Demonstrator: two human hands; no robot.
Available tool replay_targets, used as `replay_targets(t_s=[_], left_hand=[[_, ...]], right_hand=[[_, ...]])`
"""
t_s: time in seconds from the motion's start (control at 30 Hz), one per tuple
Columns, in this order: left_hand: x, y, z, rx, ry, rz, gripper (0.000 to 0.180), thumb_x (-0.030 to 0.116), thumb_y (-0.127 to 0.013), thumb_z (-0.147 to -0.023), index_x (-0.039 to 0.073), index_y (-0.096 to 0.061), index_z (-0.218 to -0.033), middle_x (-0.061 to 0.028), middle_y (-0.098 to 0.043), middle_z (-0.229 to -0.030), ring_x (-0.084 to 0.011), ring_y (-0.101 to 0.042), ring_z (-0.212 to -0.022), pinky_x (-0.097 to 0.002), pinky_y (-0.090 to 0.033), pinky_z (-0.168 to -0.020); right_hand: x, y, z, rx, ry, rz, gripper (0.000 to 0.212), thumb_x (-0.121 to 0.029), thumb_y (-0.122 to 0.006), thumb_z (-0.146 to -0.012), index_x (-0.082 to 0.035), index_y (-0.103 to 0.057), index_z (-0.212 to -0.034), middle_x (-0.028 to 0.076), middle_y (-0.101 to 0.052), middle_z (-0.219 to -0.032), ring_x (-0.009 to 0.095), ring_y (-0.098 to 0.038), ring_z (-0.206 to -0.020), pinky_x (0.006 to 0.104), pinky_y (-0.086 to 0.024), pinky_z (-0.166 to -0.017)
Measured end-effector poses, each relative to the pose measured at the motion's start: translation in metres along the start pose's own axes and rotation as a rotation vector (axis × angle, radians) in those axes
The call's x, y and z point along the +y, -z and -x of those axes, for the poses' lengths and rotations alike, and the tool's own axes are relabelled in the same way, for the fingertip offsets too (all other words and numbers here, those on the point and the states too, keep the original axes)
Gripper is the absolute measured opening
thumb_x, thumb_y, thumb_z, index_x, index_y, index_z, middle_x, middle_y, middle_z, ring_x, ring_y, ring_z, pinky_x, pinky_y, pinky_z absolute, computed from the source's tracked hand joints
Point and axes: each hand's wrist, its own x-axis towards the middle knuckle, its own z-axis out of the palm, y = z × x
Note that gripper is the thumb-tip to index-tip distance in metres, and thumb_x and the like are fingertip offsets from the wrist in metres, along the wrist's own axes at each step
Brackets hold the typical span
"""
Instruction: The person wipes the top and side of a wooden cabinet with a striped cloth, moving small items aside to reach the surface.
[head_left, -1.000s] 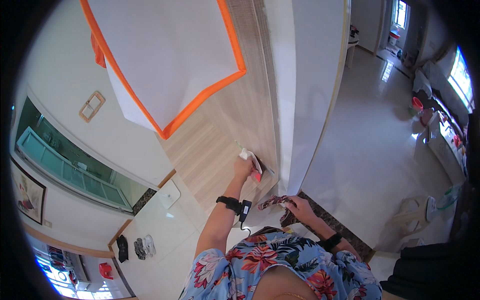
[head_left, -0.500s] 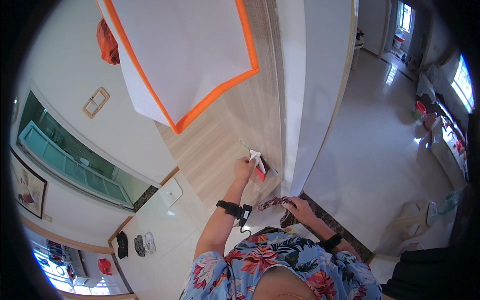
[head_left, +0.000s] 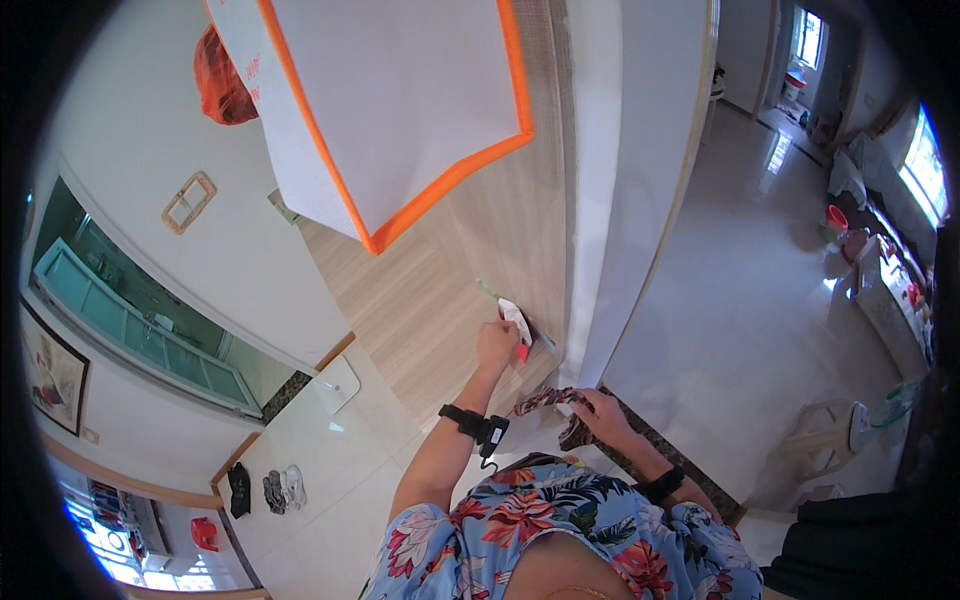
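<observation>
My left hand (head_left: 497, 342) reaches onto the pale wood-grain surface (head_left: 400, 290). Its fingers are closed at the side of a small red-and-white packet (head_left: 514, 318), whose white part bulges upward and whose red corner shows below the fingertips. A thin green strip (head_left: 486, 289) lies just beyond it. Nearer my body, my right hand (head_left: 603, 416) grips a dark red patterned cloth (head_left: 545, 401), one end sticking out to the left and the rest hanging under the fingers. The fingertips of both hands are partly hidden.
A large white bag with orange edging (head_left: 400, 110) stands over the far part of the wood surface. An orange-red plastic bag (head_left: 222, 85) hangs on the left wall. A white wall edge (head_left: 640, 200) rises at right, with a beige stool (head_left: 825, 430) beyond. Shoes (head_left: 285, 488) sit on the floor at left.
My left hand has shifted slightly down the packet; the white part that stuck up from the fingers now lies rounder beside them. My right hand keeps its grip on the cloth. The view has shifted slightly.
</observation>
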Motion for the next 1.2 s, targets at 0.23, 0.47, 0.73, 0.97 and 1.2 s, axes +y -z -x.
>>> replay_targets(t_s=[0.23,0.47,0.73,0.97,1.2], left_hand=[[0.011,0.014,0.01,0.048,-0.003,0.157,0.033,0.019,-0.066,-0.075,0.003,-0.064,-0.104,-0.0155,-0.068,-0.082,-0.0333,-0.066,-0.078,-0.043,-0.051,-0.068],[0.042,0.035,0.015,0.161,-0.079,0.645,0.042,0.017,-0.064,-0.084,0.0,-0.054,-0.121,-0.0077,-0.064,-0.087,-0.0169,-0.06,-0.076,-0.0308,-0.048,-0.066],[0.119,0.099,0.028,0.207,-0.377,1.154,0.032,0.013,-0.05,-0.095,0.002,-0.048,-0.125,-0.0061,-0.056,-0.11,-0.0114,-0.051,-0.099,-0.0263,-0.041,-0.088],[0.183,0.118,0.006,0.548,-0.714,0.762,0.048,0.018,-0.041,-0.098,0.003,-0.032,-0.142,-0.0166,-0.03,-0.149,-0.0281,-0.028,-0.137,-0.038,-0.025,-0.11],[0.165,0.033,0.028,0.323,-0.805,0.917,0.052,0.024,-0.035,-0.097,-0.008,-0.031,-0.139,-0.0253,-0.028,-0.148,-0.0408,-0.024,-0.138,-0.0447,-0.018,-0.114]], right_hand=[[-0.021,0.021,-0.011,0.031,0.026,-0.043,0.033,-0.023,-0.058,-0.092,0.004,-0.059,-0.111,0.018,-0.064,-0.089,0.028,-0.062,-0.078,0.0349,-0.049,-0.071],[-0.125,0.084,-0.038,0.033,0.156,-0.157,0.029,-0.017,-0.056,-0.094,0.001,-0.058,-0.116,0.008,-0.057,-0.077,0.012,-0.05,-0.069,0.0279,-0.045,-0.065],[-0.285,0.132,-0.115,0.4,1.202,0.609,0.047,-0.007,-0.065,-0.074,-0.003,-0.058,-0.121,0.013,-0.058,-0.121,0.031,-0.057,-0.109,0.0439,-0.045,-0.094],[-0.255,0.132,-0.192,0.473,0.805,1.641,0.044,-0.011,-0.052,-0.081,-0.001,-0.056,-0.124,0.012,-0.047,-0.136,0.028,-0.042,-0.127,0.0427,-0.036,-0.104],[-0.196,0.111,-0.164,0.022,0.77,1.696,0.05,-0.016,-0.053,-0.076,0.009,-0.055,-0.12,0.021,-0.047,-0.134,0.034,-0.041,-0.127,0.0433,-0.028,-0.11]])
